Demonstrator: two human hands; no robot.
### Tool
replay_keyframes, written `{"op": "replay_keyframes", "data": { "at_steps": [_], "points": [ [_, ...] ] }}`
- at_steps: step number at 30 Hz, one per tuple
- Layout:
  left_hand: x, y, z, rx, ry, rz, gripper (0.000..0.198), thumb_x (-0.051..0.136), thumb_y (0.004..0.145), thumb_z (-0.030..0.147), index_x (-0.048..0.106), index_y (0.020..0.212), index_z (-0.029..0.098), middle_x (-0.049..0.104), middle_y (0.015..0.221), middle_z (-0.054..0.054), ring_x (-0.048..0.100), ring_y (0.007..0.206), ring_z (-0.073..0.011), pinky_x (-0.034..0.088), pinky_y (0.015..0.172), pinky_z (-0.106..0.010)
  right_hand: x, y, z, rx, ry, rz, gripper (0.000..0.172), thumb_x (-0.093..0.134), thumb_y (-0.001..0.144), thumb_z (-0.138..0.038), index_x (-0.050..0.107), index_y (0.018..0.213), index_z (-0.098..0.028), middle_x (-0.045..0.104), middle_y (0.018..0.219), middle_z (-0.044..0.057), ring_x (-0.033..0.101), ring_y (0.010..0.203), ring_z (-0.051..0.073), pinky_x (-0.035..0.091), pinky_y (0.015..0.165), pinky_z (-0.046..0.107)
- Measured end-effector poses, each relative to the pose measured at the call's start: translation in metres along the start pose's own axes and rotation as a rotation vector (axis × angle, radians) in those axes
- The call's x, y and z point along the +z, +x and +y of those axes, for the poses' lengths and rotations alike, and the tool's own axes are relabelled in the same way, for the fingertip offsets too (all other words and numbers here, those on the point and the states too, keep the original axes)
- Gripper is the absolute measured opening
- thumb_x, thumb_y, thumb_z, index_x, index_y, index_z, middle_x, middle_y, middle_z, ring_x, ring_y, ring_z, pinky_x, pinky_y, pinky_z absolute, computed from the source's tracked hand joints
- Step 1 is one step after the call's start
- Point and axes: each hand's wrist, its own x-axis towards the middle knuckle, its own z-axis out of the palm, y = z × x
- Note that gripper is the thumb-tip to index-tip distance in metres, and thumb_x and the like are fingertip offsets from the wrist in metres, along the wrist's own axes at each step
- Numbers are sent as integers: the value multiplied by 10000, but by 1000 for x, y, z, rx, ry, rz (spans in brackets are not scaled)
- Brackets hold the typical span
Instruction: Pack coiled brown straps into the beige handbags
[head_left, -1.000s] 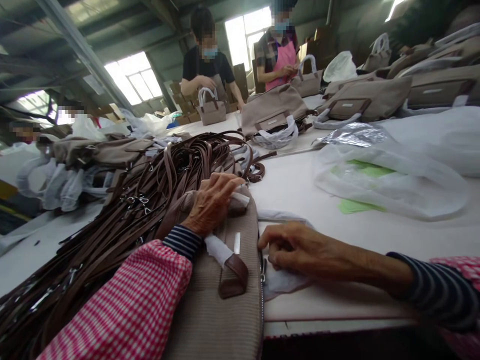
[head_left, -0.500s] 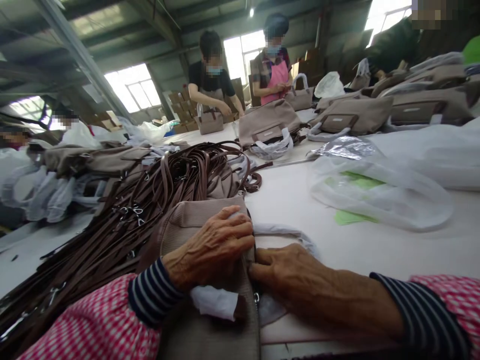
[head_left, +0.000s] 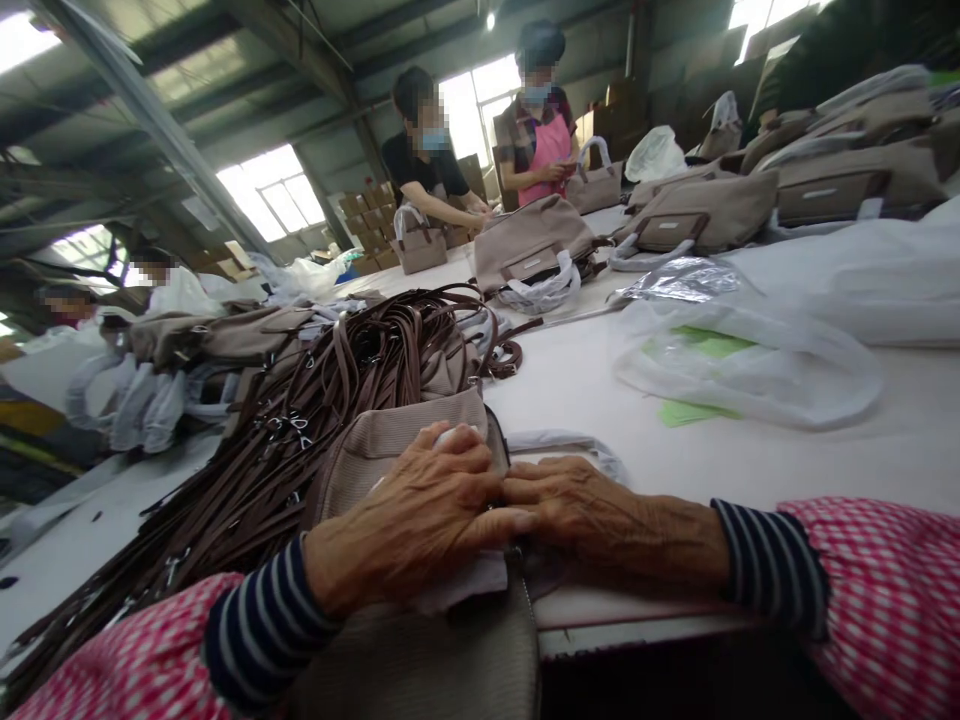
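A taupe ribbed handbag (head_left: 405,420) lies at the table's front edge, its zipped side facing right. My left hand (head_left: 420,510) rests across it, fingers bent over the bag near its zipped edge and thumb reaching right. A bit of white shows between those fingers, and white wrapping (head_left: 480,575) sticks out below the palm. My right hand (head_left: 592,510) holds the same edge from the right, its fingertips meeting the left hand; what lies under them is hidden. A white-wrapped handle (head_left: 577,443) curves out behind the right hand.
A heap of dark brown straps (head_left: 247,470) with metal clips spreads to the left. Clear plastic (head_left: 810,380) over green sheets (head_left: 697,412) lies right. More taupe bags (head_left: 532,240) are piled behind. Two masked co-workers (head_left: 544,150) stand across the table handling bags.
My left thumb has come across to the right hand, and the two hands now meet at the bag's edge. The white wrapping is more covered. A co-worker opposite has turned to the side.
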Motion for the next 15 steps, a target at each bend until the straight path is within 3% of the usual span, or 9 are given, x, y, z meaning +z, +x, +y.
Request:
{"op": "replay_keyframes", "data": {
  "at_steps": [3, 7, 11, 15],
  "points": [
    [4, -12, -3, -19, 151, 164, 319, 490, 1070, 281, 656, 804, 219, 629, 807, -34, 544, 905, -242, 453, 950, -471, -9, -3, -2, 36, -47, -56, 218, 481, 1076, -180, 673, 980, -144, 686, 984, 67, 561, 846, 188, 465, 767, 321],
    [13, -38, -13, -42, 257, 368, 306, 590, 993, 182, 565, 689, 210, 559, 698, -15, 568, 857, -232, 548, 877, -417, -22, -4, -12, 119, -69, -102, 235, 474, 1067, -146, 622, 885, -148, 647, 924, 59, 517, 777, 180, 418, 708, 311],
    [25, -53, -14, -5, 201, 366, 167, 642, 958, 127, 613, 805, 186, 622, 809, -14, 597, 1022, -238, 567, 1010, -423, -26, -5, -22, 158, -61, -132, 225, 449, 1069, -130, 612, 915, -155, 649, 994, 78, 521, 811, 192, 422, 750, 330],
    [30, -49, -17, -81, 118, 390, 144, 621, 978, 115, 643, 848, 173, 729, 977, -34, 564, 1211, -267, 544, 1037, -447, -37, -4, -17, 127, 3, -192, 197, 476, 1020, -73, 608, 901, -158, 651, 972, 69, 527, 816, 182, 414, 749, 314]
  ]
}}
